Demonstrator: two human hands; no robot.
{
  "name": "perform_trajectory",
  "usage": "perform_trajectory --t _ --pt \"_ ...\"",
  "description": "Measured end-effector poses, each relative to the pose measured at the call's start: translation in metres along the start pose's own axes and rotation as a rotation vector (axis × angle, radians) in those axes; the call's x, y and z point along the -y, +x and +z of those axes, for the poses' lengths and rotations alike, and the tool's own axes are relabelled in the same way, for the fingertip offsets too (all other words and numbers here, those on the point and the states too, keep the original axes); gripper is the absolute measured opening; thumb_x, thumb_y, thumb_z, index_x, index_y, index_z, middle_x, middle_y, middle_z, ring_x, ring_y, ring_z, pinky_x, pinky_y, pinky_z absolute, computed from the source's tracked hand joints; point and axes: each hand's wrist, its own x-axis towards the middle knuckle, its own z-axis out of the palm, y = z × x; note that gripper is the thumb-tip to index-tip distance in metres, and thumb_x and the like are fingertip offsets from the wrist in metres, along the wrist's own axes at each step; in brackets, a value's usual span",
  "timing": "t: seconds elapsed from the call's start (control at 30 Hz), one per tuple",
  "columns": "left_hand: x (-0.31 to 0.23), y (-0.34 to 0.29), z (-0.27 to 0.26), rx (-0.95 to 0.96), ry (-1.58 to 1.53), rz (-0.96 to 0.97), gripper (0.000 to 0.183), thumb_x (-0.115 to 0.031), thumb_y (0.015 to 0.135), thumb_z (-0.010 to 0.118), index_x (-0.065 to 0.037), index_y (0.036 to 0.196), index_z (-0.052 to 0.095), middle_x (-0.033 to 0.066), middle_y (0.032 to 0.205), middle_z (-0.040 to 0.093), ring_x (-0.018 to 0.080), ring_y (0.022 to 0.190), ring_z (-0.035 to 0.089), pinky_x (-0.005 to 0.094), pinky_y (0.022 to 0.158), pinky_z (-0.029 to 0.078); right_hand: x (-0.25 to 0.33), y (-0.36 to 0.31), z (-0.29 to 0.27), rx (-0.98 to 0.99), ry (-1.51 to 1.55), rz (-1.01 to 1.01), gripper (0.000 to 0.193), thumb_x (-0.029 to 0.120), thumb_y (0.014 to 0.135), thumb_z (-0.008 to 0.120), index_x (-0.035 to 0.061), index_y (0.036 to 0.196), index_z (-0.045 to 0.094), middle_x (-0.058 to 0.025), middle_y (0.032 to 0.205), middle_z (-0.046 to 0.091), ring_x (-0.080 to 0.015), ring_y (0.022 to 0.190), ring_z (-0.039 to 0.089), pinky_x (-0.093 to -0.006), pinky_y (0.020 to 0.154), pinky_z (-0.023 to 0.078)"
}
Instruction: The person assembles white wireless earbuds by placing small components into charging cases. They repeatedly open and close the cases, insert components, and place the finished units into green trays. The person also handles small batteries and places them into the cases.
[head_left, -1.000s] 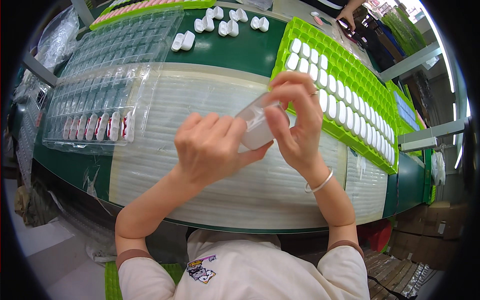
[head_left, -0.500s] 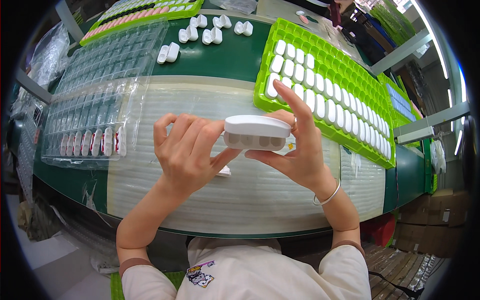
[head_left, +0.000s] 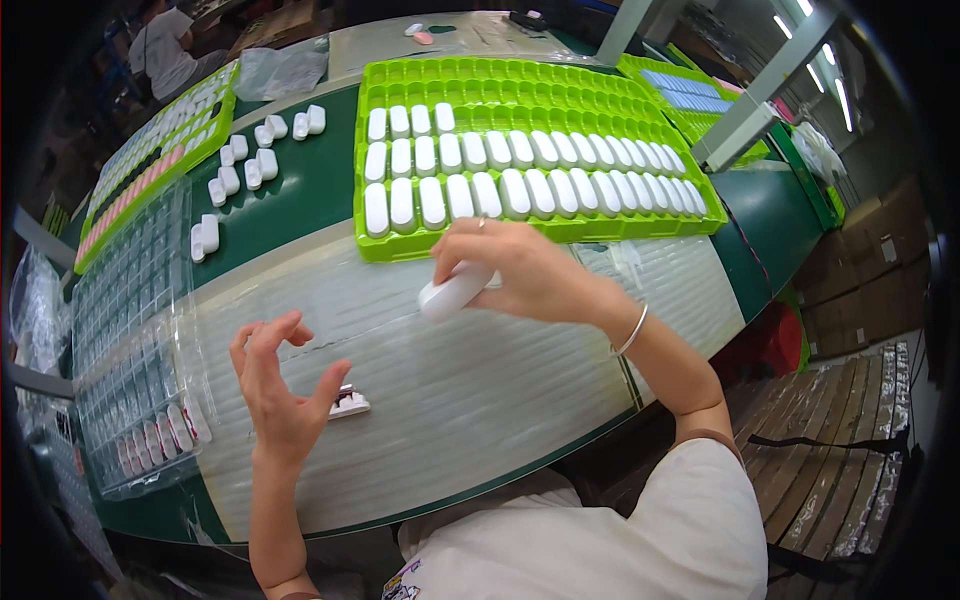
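Note:
My right hand (head_left: 525, 270) grips a white rounded, pill-shaped case (head_left: 456, 292), slightly blurred and tilted, above the mat near the front edge of the green tray (head_left: 640, 227). Rows of similar white cases (head_left: 461, 197) fill the tray's nearer pockets. My left hand (head_left: 280, 385) holds nothing; its fingers are bent and spread apart over the mat. Beside its thumb lies a small white and dark-red piece (head_left: 350, 403), partly hidden by the hand.
A clear blister tray (head_left: 130, 330) at left has several white-and-red pieces (head_left: 160, 437) in its near pockets. Several open white cases (head_left: 205, 238) stand on the green tabletop (head_left: 300, 190). Another green tray (head_left: 150, 165) lies behind. A person (head_left: 163, 50) sits at far left.
Both hands were on the case, its lid slightly raised. My left hand has let go and moved left; my right hand carries the case rightward toward the green tray. The view has turned right.

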Motion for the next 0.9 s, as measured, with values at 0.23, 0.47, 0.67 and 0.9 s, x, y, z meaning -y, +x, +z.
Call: perform_trajectory --t 0.23,0.47,0.67,0.9 --pt "0.007 0.005 0.002 0.031 -0.014 -0.152 0.049 -0.008 0.066 0.075 -0.008 0.110 0.054 0.0032 0.083 0.057 0.0196 0.081 0.051 0.0391 0.094 0.032 -0.106 -0.001 -0.119 -0.123 -0.453 0.067 0.022 -0.004 0.068 0.067 0.0075 0.086 0.062 -0.0058 0.099 0.062 -0.0267 0.095 0.058 -0.0358 0.081 0.048" --pt "0.006 0.024 -0.030 0.133 0.151 -0.083 0.034 -0.007 0.070 0.071 -0.006 0.102 0.059 0.0034 0.085 0.059 0.0180 0.081 0.057 0.0398 0.099 0.032 -0.176 0.115 -0.100 -0.013 -0.551 -0.060 0.025 -0.012 0.064 0.060 0.0032 0.084 0.060 -0.0103 0.101 0.060 -0.0293 0.097 0.057 -0.0371 0.087 0.046" --pt "0.044 -0.021 -0.125 0.071 0.456 -0.300 0.021 -0.011 0.073 0.069 -0.006 0.092 0.063 0.0041 0.086 0.061 0.0194 0.082 0.058 0.0372 0.094 0.036 -0.221 0.147 -0.067 0.097 -0.403 0.014 0.037 -0.018 0.060 0.046 0.0035 0.087 0.060 -0.0143 0.090 0.061 -0.0313 0.091 0.059 -0.0376 0.075 0.049" --pt "0.119 -0.121 -0.242 -0.131 0.601 -0.821 0.014 -0.016 0.080 0.063 -0.003 0.084 0.067 0.0076 0.070 0.065 0.0185 0.064 0.060 0.0320 0.071 0.046 -0.229 0.135 -0.059 0.045 -0.506 0.011 0.055 -0.019 0.068 0.047 0.0069 0.116 0.050 -0.0142 0.118 0.057 -0.0295 0.116 0.052 -0.0364 0.097 0.040"
